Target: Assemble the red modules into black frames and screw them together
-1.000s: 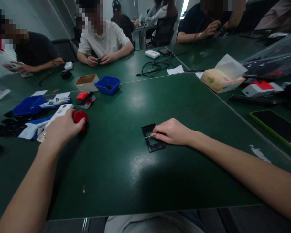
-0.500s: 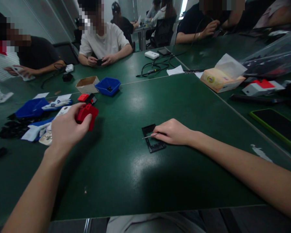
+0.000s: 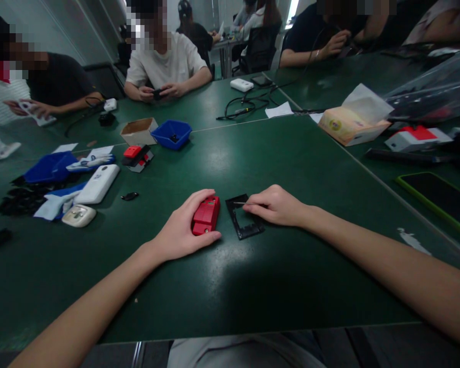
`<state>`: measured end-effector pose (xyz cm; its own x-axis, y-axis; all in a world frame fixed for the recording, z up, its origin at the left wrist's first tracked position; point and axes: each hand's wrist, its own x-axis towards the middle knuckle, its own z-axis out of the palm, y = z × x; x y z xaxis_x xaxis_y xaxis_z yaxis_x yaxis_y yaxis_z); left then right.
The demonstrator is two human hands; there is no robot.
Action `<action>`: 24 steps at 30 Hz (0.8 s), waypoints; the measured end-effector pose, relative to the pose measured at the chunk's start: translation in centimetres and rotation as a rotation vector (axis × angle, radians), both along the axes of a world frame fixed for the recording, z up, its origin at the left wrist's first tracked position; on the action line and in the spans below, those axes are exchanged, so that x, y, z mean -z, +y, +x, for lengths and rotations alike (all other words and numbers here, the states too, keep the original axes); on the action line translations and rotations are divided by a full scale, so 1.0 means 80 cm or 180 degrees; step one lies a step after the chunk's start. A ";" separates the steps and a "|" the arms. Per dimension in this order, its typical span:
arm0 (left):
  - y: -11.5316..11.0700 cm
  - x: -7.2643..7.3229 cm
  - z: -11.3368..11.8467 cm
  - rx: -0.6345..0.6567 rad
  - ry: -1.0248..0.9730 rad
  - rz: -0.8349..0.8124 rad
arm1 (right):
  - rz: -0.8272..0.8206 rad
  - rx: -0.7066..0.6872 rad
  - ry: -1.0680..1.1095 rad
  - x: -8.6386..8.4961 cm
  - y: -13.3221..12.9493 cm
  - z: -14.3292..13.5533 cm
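A red plastic block (image 3: 206,215), with small round spots near its corners, is held between the thumb and fingers of my left hand (image 3: 179,226), low at the middle of the green table. Just right of it lies a flat black rectangular frame (image 3: 235,221) with an open centre. My right hand (image 3: 276,205) rests at the frame's right side, its fingers pinched round a thin metal tool (image 3: 239,203). The tool points left across the frame's upper part; whether it is tweezers or a pick I cannot tell.
A red-and-grey device (image 3: 137,157), a white device (image 3: 98,184), a small black part (image 3: 130,196) and a blue bin (image 3: 171,135) stand left and back. Right are a tissue box (image 3: 350,127) and a green-edged phone (image 3: 433,199). Co-workers sit across the table.
My left hand has brought the red block rightward and nearer to me, beside the black frame. The tool in my right hand has swung its tip upward over the frame.
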<state>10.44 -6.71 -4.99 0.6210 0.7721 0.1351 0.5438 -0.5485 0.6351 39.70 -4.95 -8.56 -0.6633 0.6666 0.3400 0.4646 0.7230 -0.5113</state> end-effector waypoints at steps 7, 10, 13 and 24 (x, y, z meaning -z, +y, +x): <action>-0.001 0.005 0.002 0.0225 -0.0416 -0.0448 | -0.0006 -0.0018 0.0144 -0.004 -0.001 -0.001; -0.008 0.006 0.007 0.0240 -0.0489 -0.0594 | 0.0022 -0.0032 0.0143 -0.003 0.000 -0.001; -0.010 0.008 0.010 0.0228 -0.0550 -0.0606 | 0.0090 -0.0069 0.0151 -0.002 -0.001 0.000; 0.078 -0.054 -0.138 -0.1956 0.1452 0.1396 | 0.0191 -0.0160 0.0111 0.001 -0.001 0.002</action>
<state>-0.56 -0.50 -0.67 0.1788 0.9240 0.3379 0.9720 -0.2192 0.0850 39.84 -5.00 -8.63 -0.6825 0.6105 0.4018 0.4096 0.7749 -0.4815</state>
